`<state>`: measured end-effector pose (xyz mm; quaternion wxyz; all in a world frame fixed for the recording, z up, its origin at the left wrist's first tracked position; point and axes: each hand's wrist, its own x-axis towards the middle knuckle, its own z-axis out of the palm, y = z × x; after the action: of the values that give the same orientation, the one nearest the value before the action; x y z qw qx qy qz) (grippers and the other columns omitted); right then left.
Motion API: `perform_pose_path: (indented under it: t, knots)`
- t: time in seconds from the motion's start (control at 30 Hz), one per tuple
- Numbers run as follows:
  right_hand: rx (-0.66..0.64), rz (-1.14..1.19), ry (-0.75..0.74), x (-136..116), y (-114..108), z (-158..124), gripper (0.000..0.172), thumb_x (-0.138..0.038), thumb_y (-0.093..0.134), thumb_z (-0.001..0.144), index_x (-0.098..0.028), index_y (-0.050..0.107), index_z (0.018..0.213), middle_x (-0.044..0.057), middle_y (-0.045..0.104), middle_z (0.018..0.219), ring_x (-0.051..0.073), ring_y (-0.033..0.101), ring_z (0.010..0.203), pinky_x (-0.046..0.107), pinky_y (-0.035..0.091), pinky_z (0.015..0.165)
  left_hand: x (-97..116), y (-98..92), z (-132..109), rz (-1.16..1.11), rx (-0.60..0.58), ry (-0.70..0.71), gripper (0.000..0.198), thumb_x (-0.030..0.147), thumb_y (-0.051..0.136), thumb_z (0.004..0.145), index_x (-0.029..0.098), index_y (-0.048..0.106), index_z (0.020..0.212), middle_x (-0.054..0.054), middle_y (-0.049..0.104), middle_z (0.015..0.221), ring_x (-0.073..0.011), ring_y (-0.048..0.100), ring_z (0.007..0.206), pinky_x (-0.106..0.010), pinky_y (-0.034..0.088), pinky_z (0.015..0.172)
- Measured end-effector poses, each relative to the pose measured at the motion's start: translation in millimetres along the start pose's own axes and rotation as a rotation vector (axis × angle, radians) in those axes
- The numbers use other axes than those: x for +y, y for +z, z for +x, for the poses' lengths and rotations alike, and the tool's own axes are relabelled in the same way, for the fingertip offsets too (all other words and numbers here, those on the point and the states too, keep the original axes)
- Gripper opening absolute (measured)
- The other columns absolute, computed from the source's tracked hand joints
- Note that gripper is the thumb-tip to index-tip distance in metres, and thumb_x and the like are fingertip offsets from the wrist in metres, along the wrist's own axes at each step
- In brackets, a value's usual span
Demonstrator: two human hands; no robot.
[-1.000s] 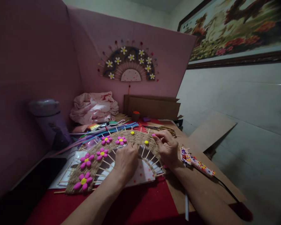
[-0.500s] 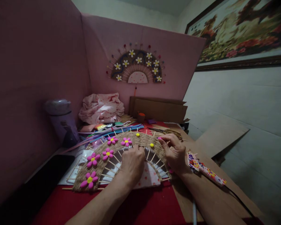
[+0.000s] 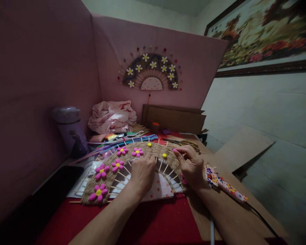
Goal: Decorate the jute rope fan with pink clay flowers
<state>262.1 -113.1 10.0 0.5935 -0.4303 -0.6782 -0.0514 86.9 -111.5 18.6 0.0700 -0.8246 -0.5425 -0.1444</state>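
Observation:
A twine-wrapped fan with thin sticks lies on the red cloth. Pink clay flowers with yellow centres, such as one flower, cover its left side. Two bare yellow dots, one of them a yellow dot, sit on the upper right part. My left hand is closed on the inner edge of the fan, near its middle. My right hand pinches a small pink clay piece over the right part of the band. Another pink shape shows partly beside that hand.
A patterned glue gun with a cord lies on the cardboard at right. Behind the fan are pipe cleaners, sticks and a crumpled pink cloth. A purple tumbler stands at left. A finished fan hangs on the pink panel.
The view has shifted slightly. The fan's near edge sits a little higher, with my left hand still on it. My right hand keeps its pinch on the pink piece.

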Motion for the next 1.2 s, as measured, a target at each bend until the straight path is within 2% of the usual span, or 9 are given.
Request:
perform_pose_path:
  t: [0.17, 0.3, 0.47, 0.67, 0.77, 0.83, 1.0, 1.1, 1.2]
  knots:
    - [0.051, 0.049, 0.124, 3.5, -1.0, -0.1, 0.009, -0.027, 0.06, 0.083, -0.018, 0.062, 0.081, 0.001, 0.059, 0.075, 0.012, 0.055, 0.065, 0.024, 0.044, 0.054, -6.3, -2.2, 3.7, 0.008, 0.03, -0.048, 0.024, 0.01, 0.04, 0.085, 0.016, 0.063, 0.086, -0.01, 0.067, 0.083, -0.0245, 0.065, 0.077, -0.03, 0.042, 0.057]
    - [0.129, 0.217, 0.352, 11.1, -0.5, 5.7, 0.019, -0.035, 0.059, 0.083, -0.017, 0.06, 0.089, 0.0, 0.058, 0.067, 0.012, 0.055, 0.056, 0.021, 0.043, 0.043, -13.7, -5.2, 9.0, 0.044, 0.045, -0.09, 0.025, 0.011, 0.039, 0.086, 0.016, 0.063, 0.085, -0.011, 0.067, 0.081, -0.0246, 0.065, 0.075, -0.029, 0.04, 0.055]
    - [0.228, 0.418, 0.481, 25.2, 0.6, 18.1, 0.024, -0.037, 0.065, 0.075, -0.017, 0.056, 0.084, 0.001, 0.057, 0.069, 0.013, 0.058, 0.058, 0.019, 0.044, 0.036, -21.5, -5.6, 13.5, 0.085, 0.067, -0.086, 0.025, 0.012, 0.038, 0.085, 0.017, 0.063, 0.084, -0.009, 0.066, 0.083, -0.0245, 0.064, 0.073, -0.029, 0.036, 0.052]
    - [0.184, 0.59, 0.562, 34.7, 0.1, 24.0, 0.026, -0.033, 0.07, 0.068, -0.016, 0.062, 0.085, 0.0, 0.059, 0.07, 0.011, 0.056, 0.058, 0.019, 0.045, 0.037, -19.3, -3.6, 11.9, 0.091, 0.17, -0.075, 0.028, 0.015, 0.037, 0.087, 0.018, 0.065, 0.088, -0.008, 0.065, 0.092, -0.0212, 0.062, 0.067, -0.027, 0.029, 0.048]
    - [0.101, 0.659, 0.553, 29.2, -0.1, 23.1, 0.024, -0.032, 0.072, 0.066, -0.016, 0.064, 0.083, 0.0, 0.062, 0.067, 0.012, 0.059, 0.059, 0.02, 0.047, 0.041, -14.8, -1.5, 12.6, -0.111, 0.293, -0.051, 0.027, 0.021, 0.04, 0.089, 0.019, 0.068, 0.088, -0.008, 0.067, 0.088, -0.0213, 0.061, 0.075, -0.028, 0.034, 0.055]
    - [0.028, 0.681, 0.543, 23.6, 0.2, 21.3, 0.024, -0.032, 0.072, 0.067, -0.016, 0.066, 0.083, 0.001, 0.064, 0.068, 0.012, 0.06, 0.058, 0.021, 0.049, 0.043, -9.8, -0.4, 15.8, -0.381, 0.322, -0.002, 0.024, 0.026, 0.047, 0.087, 0.018, 0.069, 0.083, -0.007, 0.068, 0.083, -0.0195, 0.06, 0.077, -0.027, 0.037, 0.062]
    - [-0.124, 0.682, 0.524, 13.7, 2.6, 15.2, 0.024, -0.033, 0.071, 0.07, -0.017, 0.066, 0.087, 0.0, 0.066, 0.064, 0.01, 0.057, 0.049, 0.023, 0.048, 0.043, 10.4, -3.5, 31.8, -1.12, 0.165, -0.014, 0.021, 0.032, 0.058, 0.078, 0.015, 0.069, 0.073, -0.001, 0.059, 0.056, -0.012, 0.049, 0.054, -0.022, 0.034, 0.051]
    - [-0.139, 0.687, 0.492, 10.4, 3.8, 12.7, 0.019, -0.031, 0.072, 0.07, -0.018, 0.064, 0.081, -0.001, 0.063, 0.06, 0.01, 0.056, 0.048, 0.022, 0.048, 0.043, 21.6, -7.9, 39.9, -1.305, 0.093, -0.025, 0.021, 0.031, 0.057, 0.076, 0.014, 0.068, 0.069, 0.001, 0.053, 0.051, -0.0086, 0.042, 0.047, -0.02, 0.029, 0.046]
    - [-0.12, 0.635, 0.406, 7.8, 3.3, 11.1, 0.014, -0.03, 0.071, 0.07, -0.019, 0.064, 0.076, -0.001, 0.06, 0.068, 0.009, 0.053, 0.051, 0.02, 0.045, 0.041, 26.4, -12.2, 42.9, -1.415, 0.046, -0.085, 0.016, 0.028, 0.062, 0.071, 0.013, 0.065, 0.065, 0.003, 0.052, 0.048, -0.0057, 0.037, 0.042, -0.019, 0.024, 0.041]
